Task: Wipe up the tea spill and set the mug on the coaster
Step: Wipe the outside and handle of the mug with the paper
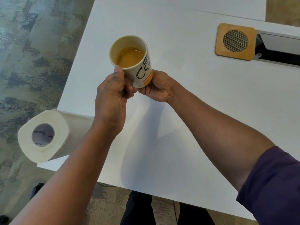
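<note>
A cream mug [142, 70] with black lettering and an orange band near its base is lifted above the white table [186, 111] and tilted, with brown tea inside. My left hand [112, 98] grips it near the rim, thumb on the edge. My right hand [157, 86] holds its base from below. A square wooden coaster [219, 51] with a round mesh centre lies on the table at the far right. No spill shows on the tabletop.
A paper towel roll [43, 135] lies on its side at the table's left front corner, overhanging the edge. A cable slot with a grey flap [279, 47] sits just right of the coaster. Patterned floor lies beyond the left edge.
</note>
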